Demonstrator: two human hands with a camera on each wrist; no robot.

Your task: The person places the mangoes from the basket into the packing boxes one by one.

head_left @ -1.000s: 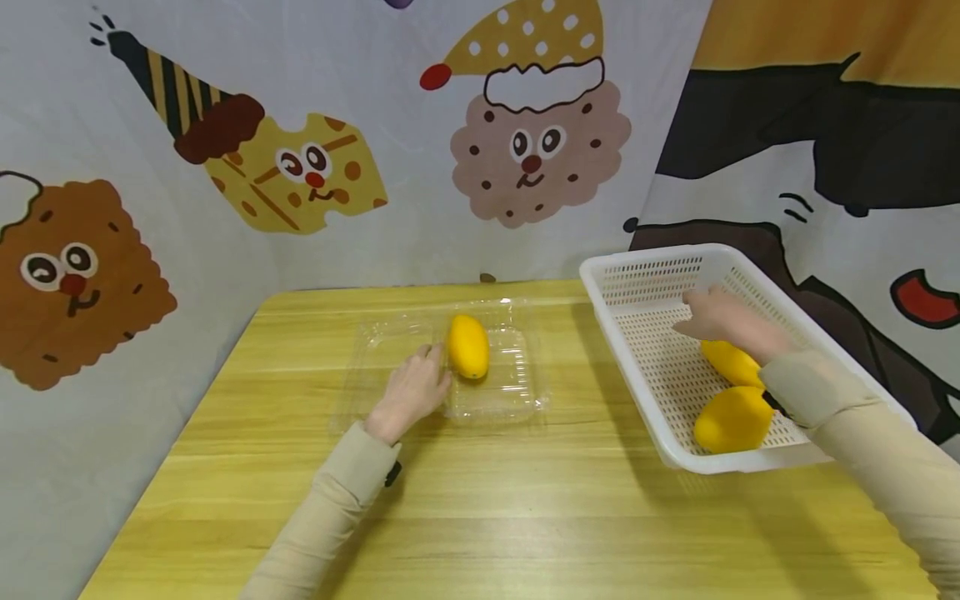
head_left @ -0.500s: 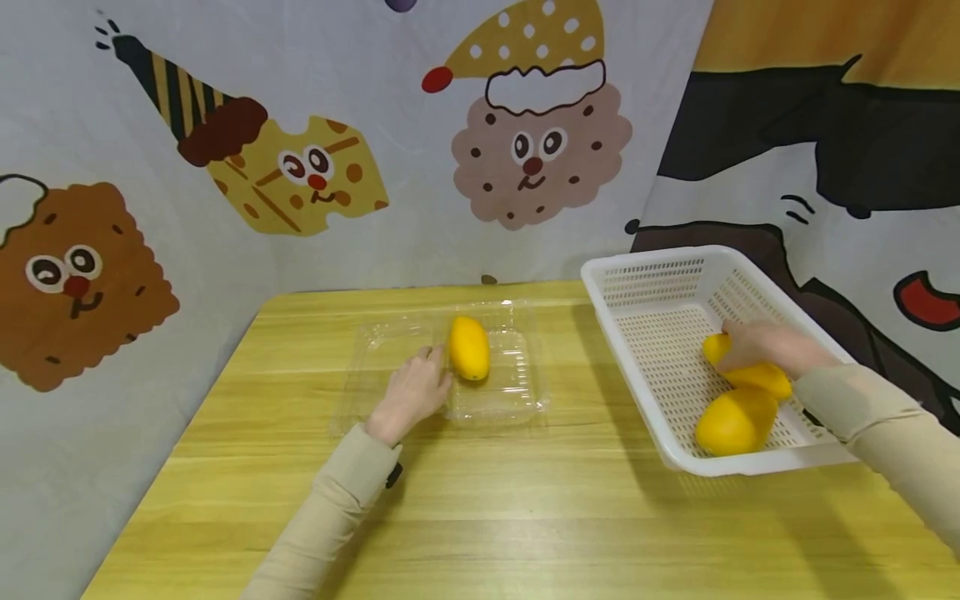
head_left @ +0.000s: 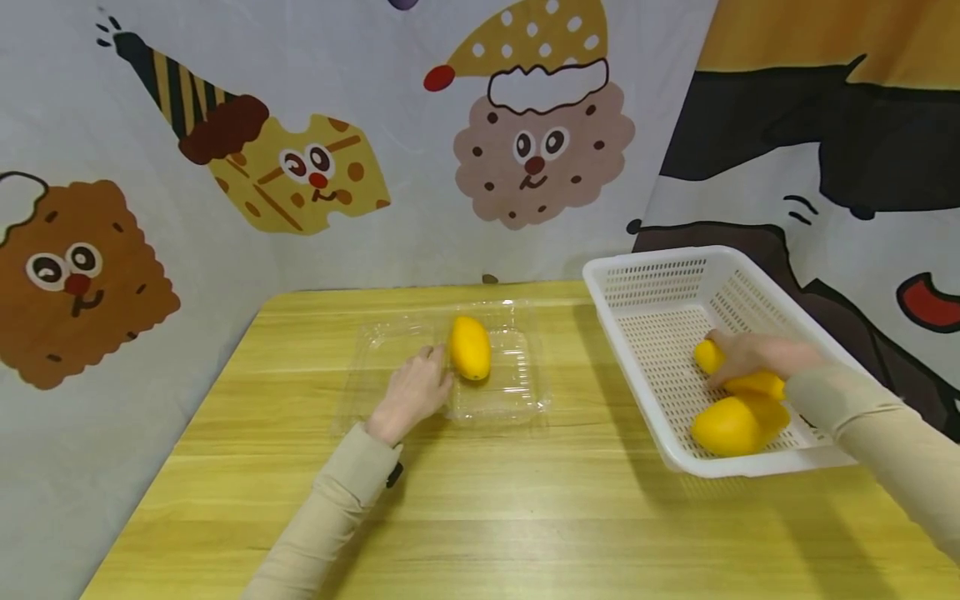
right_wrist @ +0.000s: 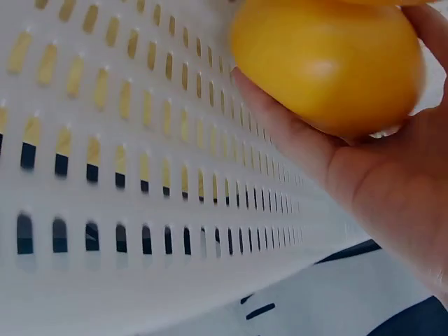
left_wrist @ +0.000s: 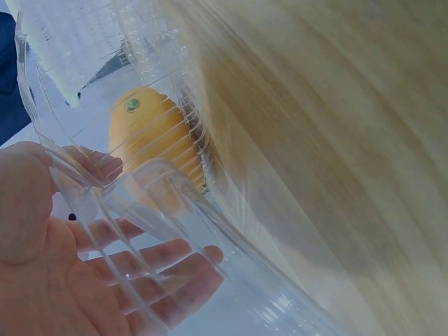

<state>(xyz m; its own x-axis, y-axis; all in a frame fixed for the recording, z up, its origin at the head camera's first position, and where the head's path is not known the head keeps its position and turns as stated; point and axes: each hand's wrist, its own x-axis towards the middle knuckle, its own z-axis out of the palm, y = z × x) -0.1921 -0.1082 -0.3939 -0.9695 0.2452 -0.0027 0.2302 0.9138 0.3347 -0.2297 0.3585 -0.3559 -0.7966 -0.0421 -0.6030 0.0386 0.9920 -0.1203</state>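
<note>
My right hand (head_left: 761, 357) reaches into a white slotted basket (head_left: 637, 383) and grips a yellow mango (head_left: 708, 357), which fills the curl of thumb and fingers in the right wrist view. Beside it in the basket, nearer the front, lies a second mango (head_left: 727, 427). To the left, my left hand (head_left: 415, 387) rests at the middle fold of an opened clear plastic container (head_left: 513, 404). Its fingers (left_wrist: 161, 255) are loosely extended and show through the plastic in the left wrist view. A third mango (head_left: 470, 348) lies in the container's right half.
Both containers stand on a wood-grain table (head_left: 480, 517). Behind it hangs a white cloth (head_left: 420, 242) with cartoon prints, close to the table's back edge and to the basket's right side. The basket's raised walls surround the right hand.
My right hand has come down from above the basket floor onto a mango and grips it, shifting it slightly left. My left hand and the container have stayed put.
</note>
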